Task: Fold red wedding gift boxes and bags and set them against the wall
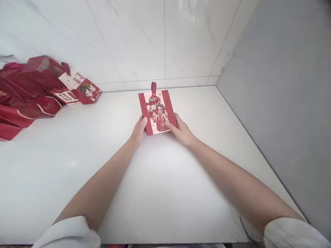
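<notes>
A flat red paper gift bag (pixel 157 109), printed with a cartoon couple and fitted with a small red loop handle at its far end, lies on the white table (pixel 160 193). My left hand (pixel 139 132) grips its near left corner, thumb on top. My right hand (pixel 181 130) pinches the near right edge, thumb resting on the printed face. Both arms reach forward from the near edge of the table.
A heap of several more red gift bags and boxes (pixel 38 89) lies at the far left against the white marble wall (pixel 144 41). A grey wall (pixel 284 103) borders the table on the right.
</notes>
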Motion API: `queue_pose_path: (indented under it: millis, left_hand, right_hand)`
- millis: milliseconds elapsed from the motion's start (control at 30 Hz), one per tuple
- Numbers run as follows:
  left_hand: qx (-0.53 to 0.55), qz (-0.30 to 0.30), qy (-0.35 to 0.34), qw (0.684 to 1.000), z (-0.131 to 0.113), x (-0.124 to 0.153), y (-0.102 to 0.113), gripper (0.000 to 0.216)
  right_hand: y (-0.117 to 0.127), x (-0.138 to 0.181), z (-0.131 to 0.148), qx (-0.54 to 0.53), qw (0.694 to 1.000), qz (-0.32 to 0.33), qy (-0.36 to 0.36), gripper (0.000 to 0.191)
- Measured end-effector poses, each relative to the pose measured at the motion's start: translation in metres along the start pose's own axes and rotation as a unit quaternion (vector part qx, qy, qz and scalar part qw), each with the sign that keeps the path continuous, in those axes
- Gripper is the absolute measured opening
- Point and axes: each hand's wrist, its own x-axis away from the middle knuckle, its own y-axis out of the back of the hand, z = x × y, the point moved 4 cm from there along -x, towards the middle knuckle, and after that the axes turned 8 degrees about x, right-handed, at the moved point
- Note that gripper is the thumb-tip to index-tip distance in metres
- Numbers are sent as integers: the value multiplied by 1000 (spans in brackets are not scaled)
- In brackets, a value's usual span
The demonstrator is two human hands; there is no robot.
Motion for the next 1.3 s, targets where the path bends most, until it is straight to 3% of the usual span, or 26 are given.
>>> queue_pose_path:
  millis: [533, 633, 700, 800, 867, 933, 1000, 1167, 1300]
  left_hand:
    - [-47, -13, -7, 999, 3, -3, 12, 68]
    - [-100, 24, -61, 993, -5, 1, 7, 66]
    - [-143, 81, -129, 978, -13, 5, -2, 69]
    - [-175, 165, -215, 946, -23, 10, -16, 89]
    - [-207, 175, -246, 931, -26, 13, -21, 111]
    - [-252, 154, -256, 921, -26, 14, -21, 126]
    - [-274, 121, -250, 921, -24, 14, -17, 126]
    - [-209, 29, -221, 952, -17, 9, -3, 83]
    - [-197, -56, -195, 959, -17, 6, 3, 78]
  right_hand:
    - [-2, -1, 0, -11, 1000, 2, 9, 62]
    - [-2, -1, 0, -22, 1000, -3, 4, 60]
    - [-1, -1, -1, -46, 999, -8, -7, 59]
    - [1, 0, -1, -73, 997, -20, -29, 59]
    - [2, -1, -2, -75, 996, -25, -38, 59]
    - [2, -1, -2, -85, 996, -21, -34, 60]
    - [1, 0, -1, -103, 994, -14, -12, 62]
    - [-2, 3, 0, -118, 992, 32, 41, 75]
    - [-2, 6, 3, -104, 991, 42, 68, 71]
